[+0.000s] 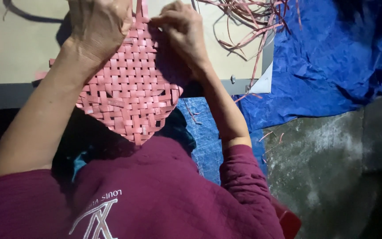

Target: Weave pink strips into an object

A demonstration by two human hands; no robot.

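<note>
The left hand [98, 26] lies on top of the pink woven mat of flat plastic strips [129, 88], fingers closed on its upper edge, and the right hand [180, 28] pinches a strip at the same edge. The mat hangs over the edge of the pale flat table [23, 48], down toward the person's dark red quilted shirt [155, 194]. Loose pink strips [253, 22] lie on the table, beside a crumpled blue plastic sheet [332, 57].

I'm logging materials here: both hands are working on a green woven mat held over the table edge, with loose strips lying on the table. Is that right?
Not quite: the woven mat is pink, not green, as the head view shows. Both the left hand and right hand do work it at the table edge, loose strips nearby.
</note>
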